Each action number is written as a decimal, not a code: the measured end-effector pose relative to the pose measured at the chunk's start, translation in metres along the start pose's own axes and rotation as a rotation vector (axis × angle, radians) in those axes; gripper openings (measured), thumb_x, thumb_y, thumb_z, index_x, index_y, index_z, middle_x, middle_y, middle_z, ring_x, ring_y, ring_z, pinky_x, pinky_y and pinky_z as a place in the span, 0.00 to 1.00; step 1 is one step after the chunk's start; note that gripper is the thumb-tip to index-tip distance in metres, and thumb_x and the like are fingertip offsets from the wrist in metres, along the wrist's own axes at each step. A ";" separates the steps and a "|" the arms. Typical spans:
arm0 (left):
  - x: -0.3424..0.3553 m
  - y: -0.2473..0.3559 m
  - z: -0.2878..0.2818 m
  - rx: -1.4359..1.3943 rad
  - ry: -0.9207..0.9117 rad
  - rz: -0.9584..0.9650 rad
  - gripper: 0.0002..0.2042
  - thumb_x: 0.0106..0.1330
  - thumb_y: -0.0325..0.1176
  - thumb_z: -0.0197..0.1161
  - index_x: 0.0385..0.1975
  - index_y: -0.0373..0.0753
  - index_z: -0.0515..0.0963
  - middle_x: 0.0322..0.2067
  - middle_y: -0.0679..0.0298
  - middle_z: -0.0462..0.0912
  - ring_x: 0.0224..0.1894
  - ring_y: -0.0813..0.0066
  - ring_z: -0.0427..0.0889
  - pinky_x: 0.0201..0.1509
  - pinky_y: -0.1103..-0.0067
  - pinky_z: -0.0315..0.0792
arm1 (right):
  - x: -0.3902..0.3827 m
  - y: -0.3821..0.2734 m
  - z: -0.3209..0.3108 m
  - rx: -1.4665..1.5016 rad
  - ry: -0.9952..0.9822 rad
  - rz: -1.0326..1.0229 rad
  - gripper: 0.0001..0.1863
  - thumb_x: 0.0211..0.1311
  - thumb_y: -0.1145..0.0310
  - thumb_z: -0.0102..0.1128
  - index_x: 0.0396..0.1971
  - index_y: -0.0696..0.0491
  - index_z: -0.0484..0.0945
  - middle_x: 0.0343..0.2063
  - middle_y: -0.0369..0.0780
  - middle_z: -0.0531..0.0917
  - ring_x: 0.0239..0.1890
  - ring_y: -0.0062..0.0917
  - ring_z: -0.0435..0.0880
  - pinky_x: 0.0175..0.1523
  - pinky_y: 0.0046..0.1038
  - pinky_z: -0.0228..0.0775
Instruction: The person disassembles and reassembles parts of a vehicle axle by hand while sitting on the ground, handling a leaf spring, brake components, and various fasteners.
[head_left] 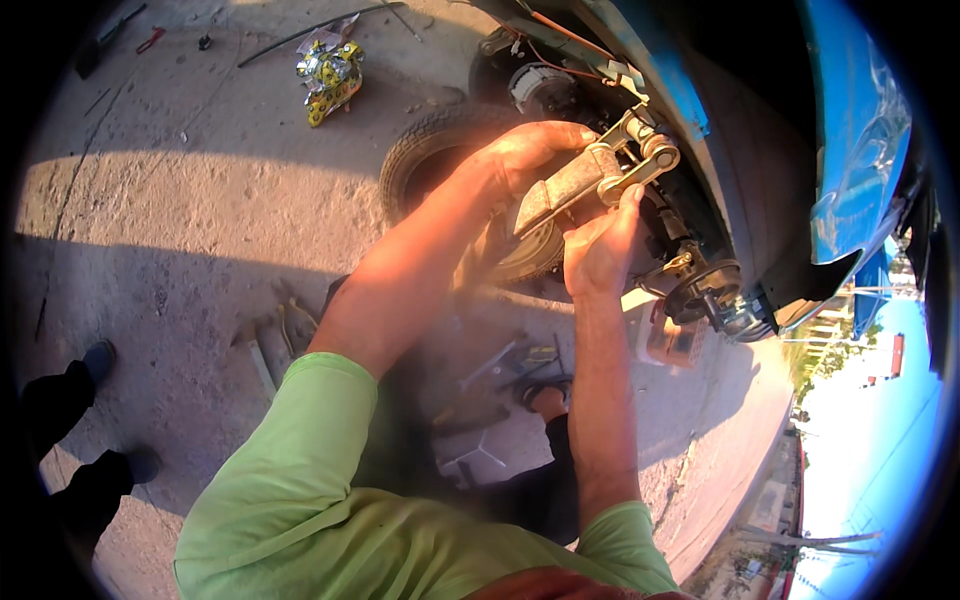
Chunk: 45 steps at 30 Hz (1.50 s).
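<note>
A dusty leaf spring (568, 186) with a metal shackle (650, 158) at its end slants up under the blue vehicle body. My left hand (535, 155) is closed around the spring's upper left side, its fingers along the top edge near the shackle. From below, my right hand (603, 245) grips the shackle end, its thumb pressed against the lower shackle plate; the other fingers are partly hidden behind the spring. Just behind my hands a tyre (405, 148) lies on the ground. To the right of the shackle is a hub with brake parts (705, 290).
Blue bodywork (850, 130) overhangs at the right. Pliers (292, 325), a spanner (490, 365) and a cross-shaped wrench (478, 455) lie by my legs. A reddish box (668, 338) sits beyond my right forearm. A yellow wrapper (330, 80) lies far off. Another person's feet (98, 362) are at the left.
</note>
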<state>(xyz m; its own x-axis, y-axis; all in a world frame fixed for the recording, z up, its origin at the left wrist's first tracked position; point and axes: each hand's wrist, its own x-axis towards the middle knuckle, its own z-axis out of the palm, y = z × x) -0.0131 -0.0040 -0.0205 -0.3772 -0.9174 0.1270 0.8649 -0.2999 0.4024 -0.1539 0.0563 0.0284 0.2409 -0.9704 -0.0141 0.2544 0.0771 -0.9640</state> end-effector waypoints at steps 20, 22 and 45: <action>0.020 0.000 0.003 0.159 0.143 -0.031 0.15 0.74 0.39 0.59 0.49 0.34 0.79 0.44 0.56 0.86 0.44 0.67 0.84 0.55 0.70 0.78 | -0.001 -0.001 0.002 -0.010 0.009 0.016 0.37 0.75 0.38 0.37 0.71 0.51 0.56 0.68 0.45 0.65 0.69 0.38 0.64 0.69 0.48 0.58; 0.010 0.007 0.009 0.057 0.152 -0.090 0.16 0.74 0.39 0.59 0.50 0.34 0.80 0.45 0.56 0.86 0.45 0.67 0.84 0.55 0.70 0.77 | -0.001 -0.003 0.001 -0.011 0.009 0.012 0.37 0.75 0.38 0.37 0.71 0.51 0.56 0.68 0.45 0.64 0.69 0.39 0.64 0.70 0.48 0.57; 0.010 0.008 0.006 0.175 0.132 -0.015 0.19 0.73 0.40 0.59 0.53 0.30 0.78 0.46 0.56 0.85 0.47 0.69 0.83 0.56 0.72 0.76 | 0.000 0.001 0.003 -0.008 0.028 0.013 0.38 0.75 0.37 0.33 0.71 0.50 0.57 0.69 0.44 0.65 0.69 0.36 0.64 0.70 0.48 0.56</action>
<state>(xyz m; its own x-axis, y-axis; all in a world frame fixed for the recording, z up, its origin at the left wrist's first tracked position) -0.0117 -0.0142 -0.0109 -0.3330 -0.9429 0.0052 0.7846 -0.2740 0.5562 -0.1511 0.0571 0.0280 0.2177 -0.9754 -0.0344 0.2435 0.0884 -0.9659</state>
